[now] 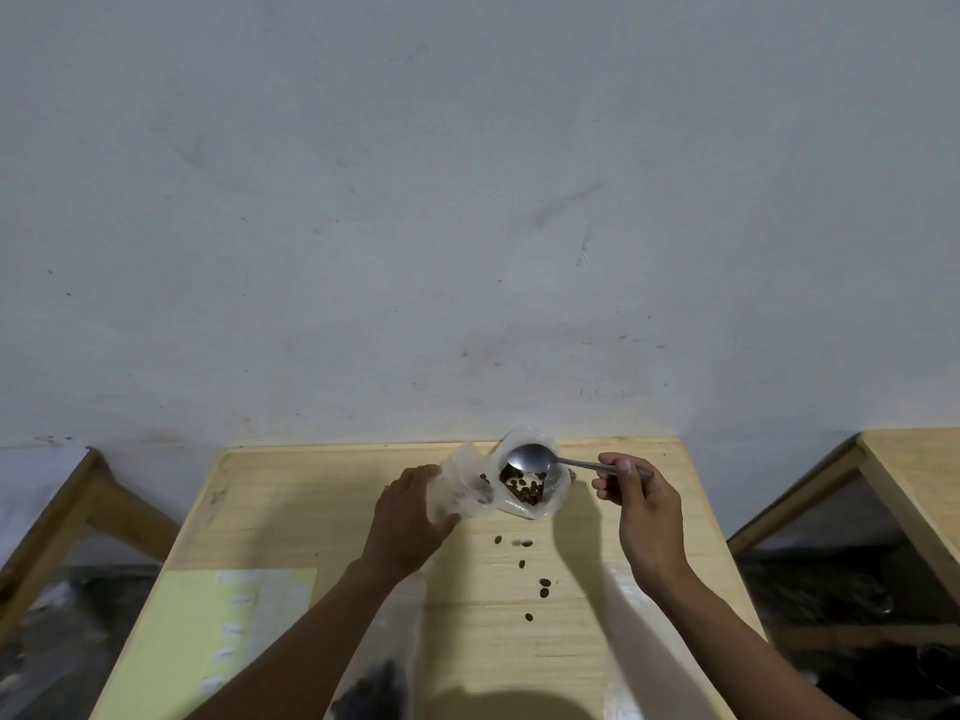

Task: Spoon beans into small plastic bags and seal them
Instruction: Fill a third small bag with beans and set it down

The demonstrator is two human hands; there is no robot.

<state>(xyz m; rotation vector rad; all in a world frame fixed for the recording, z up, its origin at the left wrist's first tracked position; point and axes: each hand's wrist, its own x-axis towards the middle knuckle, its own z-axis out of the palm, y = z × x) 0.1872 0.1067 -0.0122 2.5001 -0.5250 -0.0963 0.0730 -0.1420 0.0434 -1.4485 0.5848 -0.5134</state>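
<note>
A clear plastic bag (540,504) with dark beans (524,491) inside lies open near the far edge of the wooden table (649,527). My left hand (410,517) grips a small clear plastic bag (462,485) just left of it; a few beans show through it. My right hand (641,506) holds the handle of a metal spoon (532,458), whose bowl hovers over the open bag and looks empty. Several loose beans (544,587) lie scattered on the table between my arms.
A pale yellow sheet with white labels (218,631) lies at the near left of the table. Another bag with dark beans (374,688) sits near the front edge under my left arm. Clear plastic (639,662) lies under my right arm. Wooden frames (883,459) flank the table.
</note>
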